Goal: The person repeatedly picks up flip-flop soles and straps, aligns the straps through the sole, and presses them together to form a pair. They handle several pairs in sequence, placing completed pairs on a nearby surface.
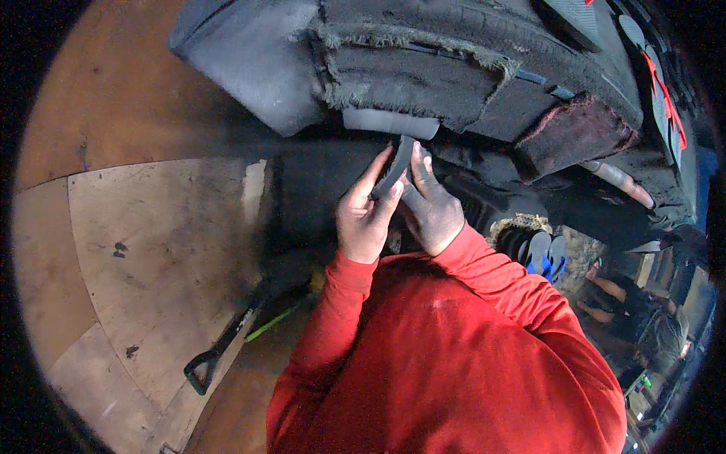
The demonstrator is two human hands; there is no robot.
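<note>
Between my hands is a thick dark grey foam piece, shaped like a flip-flop sole and seen nearly edge-on. My left hand grips its near left side, thumb on the edge and fingers along the far face. My right hand is closed on the right side, fingertips near the upper end. Just beyond that upper end lies a smooth grey rounded bar, like a roller, below a bench edge. Whether the foam touches it, I cannot tell.
Worn dark carpet covers the bench ahead. A dark red fabric pad and red-strapped flip-flops are at right. Blue-strapped flip-flops stand lower right, near another person. A black D-shaped handle leans by wooden panels.
</note>
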